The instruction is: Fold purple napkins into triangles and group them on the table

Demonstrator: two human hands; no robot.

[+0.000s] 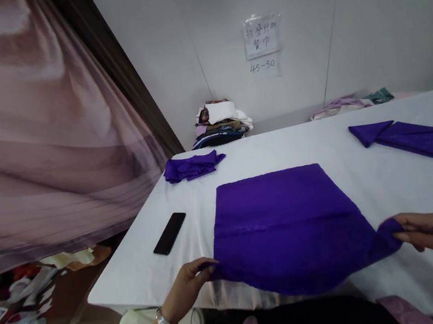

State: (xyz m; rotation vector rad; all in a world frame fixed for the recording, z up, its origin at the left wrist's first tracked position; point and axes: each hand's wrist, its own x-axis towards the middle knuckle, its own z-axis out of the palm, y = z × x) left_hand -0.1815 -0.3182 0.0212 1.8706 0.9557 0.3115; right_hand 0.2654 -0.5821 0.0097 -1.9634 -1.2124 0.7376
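A square purple cloth napkin (pixel 284 217) lies spread on the white-covered table (pixel 144 273), with a crease across its middle. Its near edge sags toward me, past the table's front edge. Between thumb and fingers, my left hand (pixel 189 285) pinches the near left corner. My right hand (pixel 431 231) pinches the near right corner, pulled out to the side and slightly twisted. Both near corners look raised off the tabletop. The far part of the napkin rests flat.
A black phone (pixel 170 233) lies left of the napkin. Behind it sits a crumpled purple cloth (pixel 192 166); a folded purple cloth (pixel 415 137) lies at the far right. Stacked clothes (pixel 220 122) stand by the wall. A pink curtain (pixel 29 132) hangs at left, above bags on the floor.
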